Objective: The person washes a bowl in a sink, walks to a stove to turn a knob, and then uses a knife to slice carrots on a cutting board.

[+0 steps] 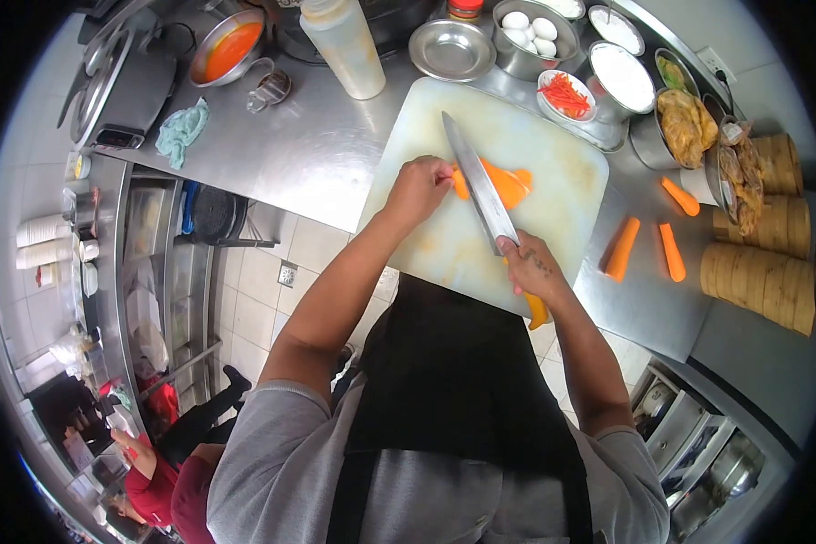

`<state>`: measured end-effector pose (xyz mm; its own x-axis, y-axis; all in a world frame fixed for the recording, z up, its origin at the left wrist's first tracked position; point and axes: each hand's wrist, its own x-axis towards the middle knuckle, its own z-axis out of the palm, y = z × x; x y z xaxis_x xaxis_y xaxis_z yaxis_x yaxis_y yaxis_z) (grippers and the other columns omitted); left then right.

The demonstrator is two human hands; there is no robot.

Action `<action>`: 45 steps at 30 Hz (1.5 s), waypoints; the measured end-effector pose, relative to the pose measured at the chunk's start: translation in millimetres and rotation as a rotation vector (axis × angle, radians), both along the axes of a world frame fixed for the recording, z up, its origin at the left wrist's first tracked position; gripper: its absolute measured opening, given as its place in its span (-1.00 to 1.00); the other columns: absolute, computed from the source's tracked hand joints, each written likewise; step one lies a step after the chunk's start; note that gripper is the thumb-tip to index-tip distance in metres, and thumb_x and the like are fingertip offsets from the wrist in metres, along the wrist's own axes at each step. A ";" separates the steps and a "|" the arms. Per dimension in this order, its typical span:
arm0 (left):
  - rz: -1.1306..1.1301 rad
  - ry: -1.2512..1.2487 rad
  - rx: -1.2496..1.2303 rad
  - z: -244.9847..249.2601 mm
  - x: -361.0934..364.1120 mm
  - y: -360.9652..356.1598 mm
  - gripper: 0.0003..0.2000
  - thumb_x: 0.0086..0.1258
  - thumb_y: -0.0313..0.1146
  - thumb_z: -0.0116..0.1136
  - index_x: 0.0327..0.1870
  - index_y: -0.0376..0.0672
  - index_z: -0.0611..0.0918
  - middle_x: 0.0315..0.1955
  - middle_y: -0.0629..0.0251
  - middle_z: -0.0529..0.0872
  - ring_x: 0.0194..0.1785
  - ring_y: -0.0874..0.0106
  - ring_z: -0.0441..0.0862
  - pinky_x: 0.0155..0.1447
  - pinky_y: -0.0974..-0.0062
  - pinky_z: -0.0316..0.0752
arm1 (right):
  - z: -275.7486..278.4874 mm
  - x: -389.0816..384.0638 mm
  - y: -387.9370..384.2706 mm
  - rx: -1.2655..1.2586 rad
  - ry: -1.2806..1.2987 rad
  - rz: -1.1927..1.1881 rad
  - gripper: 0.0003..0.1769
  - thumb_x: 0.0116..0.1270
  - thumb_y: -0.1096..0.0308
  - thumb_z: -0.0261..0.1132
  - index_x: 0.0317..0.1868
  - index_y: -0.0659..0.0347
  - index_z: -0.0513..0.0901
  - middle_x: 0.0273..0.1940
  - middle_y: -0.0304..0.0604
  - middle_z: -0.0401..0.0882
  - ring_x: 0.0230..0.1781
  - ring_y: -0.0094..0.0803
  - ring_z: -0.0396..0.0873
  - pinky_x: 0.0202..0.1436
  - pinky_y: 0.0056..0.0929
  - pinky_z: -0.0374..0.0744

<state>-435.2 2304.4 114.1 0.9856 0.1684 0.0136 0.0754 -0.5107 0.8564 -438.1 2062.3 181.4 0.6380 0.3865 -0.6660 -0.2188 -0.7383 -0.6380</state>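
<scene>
On the white cutting board (pixel 553 172) lie orange carrot slices (pixel 510 184), partly under the blade of a large knife (pixel 477 177). My right hand (pixel 526 263) is closed round the knife near its yellow handle, which sticks out below the palm. The blade points up and to the left, away from my body. At the left of the blade, my left hand (pixel 423 186) has its fingers pressed together on a small carrot piece (pixel 461 185). Part of that piece is hidden by the fingertips and the blade.
Carrot pieces (pixel 622 249) lie right of the board. Behind it stand a metal plate (pixel 452 51), a pot of eggs (pixel 535 63) and a squeeze bottle (pixel 344 50). Bamboo steamers (pixel 760 286) line the right edge. A green cloth (pixel 182 132) lies left. A person in red (pixel 154 490) is at lower left.
</scene>
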 end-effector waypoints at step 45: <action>0.041 -0.048 -0.051 -10.3 0.1 -4.7 -0.93 0.27 -0.50 0.31 -0.35 -0.27 0.65 -0.38 0.13 0.67 -0.38 0.26 0.64 -0.25 0.34 0.53 | -17.6 -0.5 14.6 -0.010 -0.309 -0.007 -0.57 0.55 0.08 0.08 -0.15 0.38 0.58 -0.41 0.24 0.64 -0.32 0.19 0.64 -0.17 -0.02 0.55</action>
<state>-435.1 2299.7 103.9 0.9762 0.2106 0.0511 0.0538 -0.4640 0.8842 -438.6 2076.9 163.8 0.8137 0.3754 -0.4439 -0.0210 -0.7441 -0.6677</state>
